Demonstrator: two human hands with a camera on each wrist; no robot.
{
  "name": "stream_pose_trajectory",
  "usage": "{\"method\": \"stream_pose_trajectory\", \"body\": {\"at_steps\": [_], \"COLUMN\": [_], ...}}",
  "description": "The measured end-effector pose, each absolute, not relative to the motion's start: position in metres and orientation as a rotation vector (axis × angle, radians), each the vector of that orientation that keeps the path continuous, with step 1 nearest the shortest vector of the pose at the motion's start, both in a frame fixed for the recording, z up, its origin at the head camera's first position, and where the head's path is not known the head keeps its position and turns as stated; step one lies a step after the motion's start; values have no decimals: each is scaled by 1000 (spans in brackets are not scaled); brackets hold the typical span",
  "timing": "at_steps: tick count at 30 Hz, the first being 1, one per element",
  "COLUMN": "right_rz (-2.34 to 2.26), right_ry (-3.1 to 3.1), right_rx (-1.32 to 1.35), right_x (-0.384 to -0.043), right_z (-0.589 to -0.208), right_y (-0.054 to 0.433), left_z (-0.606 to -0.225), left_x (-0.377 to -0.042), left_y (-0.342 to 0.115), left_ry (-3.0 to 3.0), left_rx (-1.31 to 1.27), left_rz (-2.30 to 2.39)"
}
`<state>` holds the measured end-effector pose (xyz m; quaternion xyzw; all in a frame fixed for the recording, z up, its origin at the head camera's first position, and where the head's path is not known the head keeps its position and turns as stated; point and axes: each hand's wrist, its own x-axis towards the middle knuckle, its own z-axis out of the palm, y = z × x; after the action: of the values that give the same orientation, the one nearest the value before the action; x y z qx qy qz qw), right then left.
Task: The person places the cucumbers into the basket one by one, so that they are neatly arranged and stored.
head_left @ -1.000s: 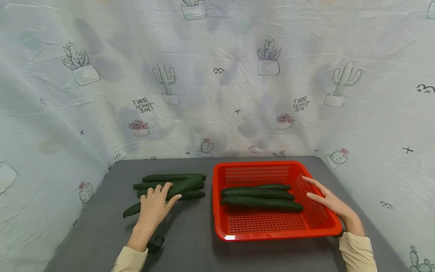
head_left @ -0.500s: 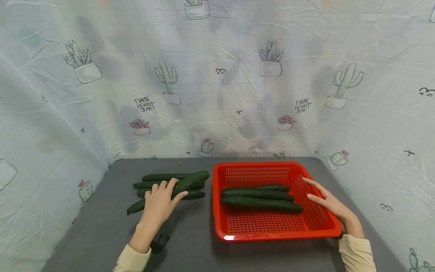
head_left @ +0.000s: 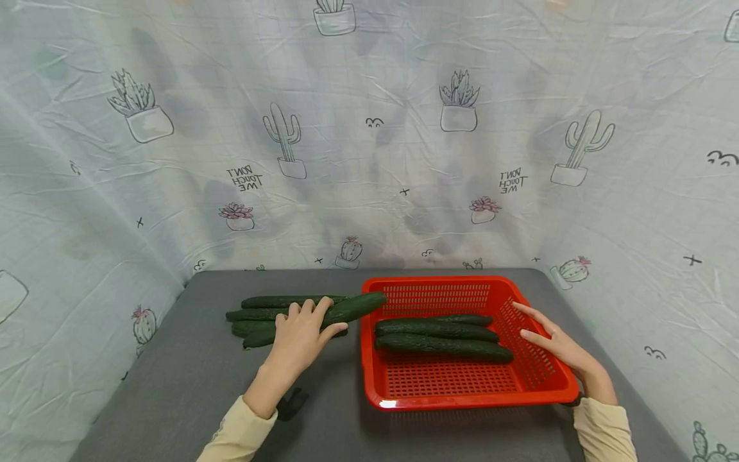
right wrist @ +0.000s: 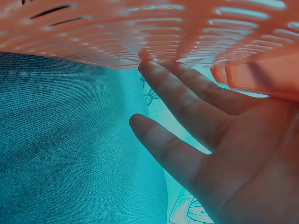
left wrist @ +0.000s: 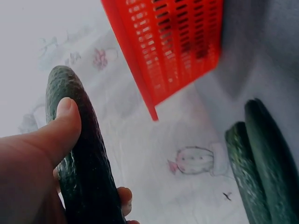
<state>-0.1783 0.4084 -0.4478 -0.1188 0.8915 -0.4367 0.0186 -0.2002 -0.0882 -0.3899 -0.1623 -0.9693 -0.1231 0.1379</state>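
Observation:
My left hand (head_left: 300, 337) grips a dark green cucumber (head_left: 358, 308) whose far end overlaps the basket's left rim in the head view. In the left wrist view its thumb (left wrist: 65, 114) lies along the bumpy skin. At the right end of the red plastic basket (head_left: 473, 403), my right hand (head_left: 568, 350) holds the rim, thumb and a finger over the inner side. The right wrist view shows other fingers (right wrist: 182, 98) outside, against the slotted wall. Inside the basket lie three cucumbers (head_left: 439, 327).
Several more cucumbers (head_left: 260, 314) lie side by side on the grey tabletop (head_left: 173, 385), left of the basket and partly behind my left hand. A pale curtain with cactus drawings (head_left: 369, 160) hangs around the back and sides.
My left hand has moved right with its cucumber, off the left part of the pile and up to the basket's left rim. My right hand and the basket stay in place.

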Motion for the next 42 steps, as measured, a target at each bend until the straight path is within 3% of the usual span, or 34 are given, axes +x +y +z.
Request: {"method": "stream_pose_trajectory", "body": {"at_steps": [42], "right_rz": [-1405], "right_ry": [2738], "right_rx": [-404], "right_x": [-177], "right_z": [-450], "right_y": [410], "left_z": [-342], "left_x": [-195], "left_y": [58], "left_ry": [-2938], "left_rx": [-831], "left_rz": [-7]}}
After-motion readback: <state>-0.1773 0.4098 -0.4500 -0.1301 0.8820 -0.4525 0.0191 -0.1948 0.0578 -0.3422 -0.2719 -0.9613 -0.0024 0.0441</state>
